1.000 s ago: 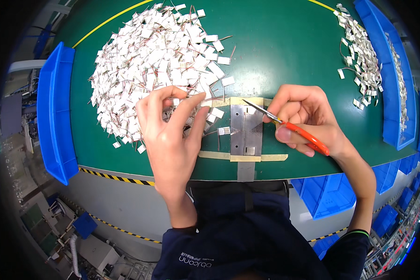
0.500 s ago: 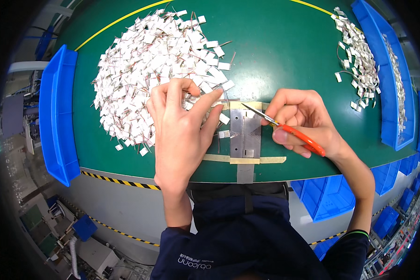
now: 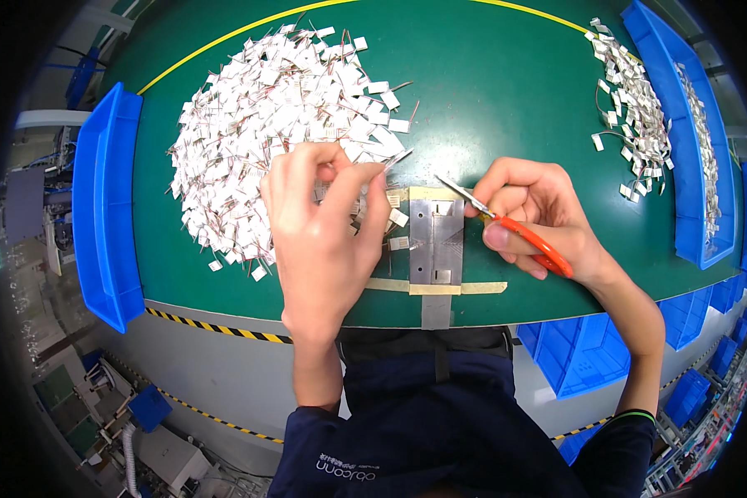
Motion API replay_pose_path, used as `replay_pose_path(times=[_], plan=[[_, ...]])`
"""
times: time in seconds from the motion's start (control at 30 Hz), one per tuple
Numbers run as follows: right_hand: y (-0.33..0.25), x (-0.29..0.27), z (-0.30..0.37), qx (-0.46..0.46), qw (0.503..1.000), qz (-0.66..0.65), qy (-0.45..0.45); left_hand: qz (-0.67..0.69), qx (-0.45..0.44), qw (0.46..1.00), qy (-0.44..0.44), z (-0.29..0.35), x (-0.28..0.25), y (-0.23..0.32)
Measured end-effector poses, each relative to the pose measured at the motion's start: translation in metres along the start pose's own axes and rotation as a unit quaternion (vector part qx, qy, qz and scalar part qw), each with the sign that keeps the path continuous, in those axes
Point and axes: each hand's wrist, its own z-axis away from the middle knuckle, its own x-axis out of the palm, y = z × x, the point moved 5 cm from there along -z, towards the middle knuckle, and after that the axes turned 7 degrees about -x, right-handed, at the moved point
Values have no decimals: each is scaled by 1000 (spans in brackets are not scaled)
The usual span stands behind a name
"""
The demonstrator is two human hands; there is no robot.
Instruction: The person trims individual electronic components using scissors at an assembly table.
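My left hand [image 3: 319, 224] hovers at the right edge of a large pile of small white wired connectors [image 3: 257, 124]. Its thumb and forefinger are pinched on a thin white connector [image 3: 398, 158], seen nearly edge-on. In my right hand [image 3: 539, 220] is a pair of scissors [image 3: 544, 249] with orange handles and silver blades, pointing up and left. The blade tips stand beside the top of a grey metal plate [image 3: 426, 249], fixed to the table with beige tape [image 3: 483, 288]. Several connectors lie between my left hand and the plate, including one connector [image 3: 399, 243] at its left edge.
The green table [image 3: 506, 100] carries a smaller heap of wired connectors [image 3: 635, 112] at the right. Beside that heap stands a blue bin [image 3: 681, 124] with more connectors inside. Another blue bin [image 3: 108, 207] stands at the left edge. Blue crates [image 3: 581, 357] sit below the table's front edge.
The left thumb and forefinger have closed together, with a connector now between them. The scissors have shifted slightly right, off the plate's top edge.
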Motion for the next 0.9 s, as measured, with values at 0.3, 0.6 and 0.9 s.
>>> replay_pose_path(times=[0.3, 0.6, 0.9], plan=[[-4, 5, 4, -142, 982, 56, 107, 481, -244, 842, 7, 31, 7, 18], [-2, 3, 7, -133, 982, 65, 119, 543, -255, 800, 9, 48, 28, 32], [1, 5, 7, -164, 979, 87, 83, 630, -305, 714, -20, 47, 30, 32]])
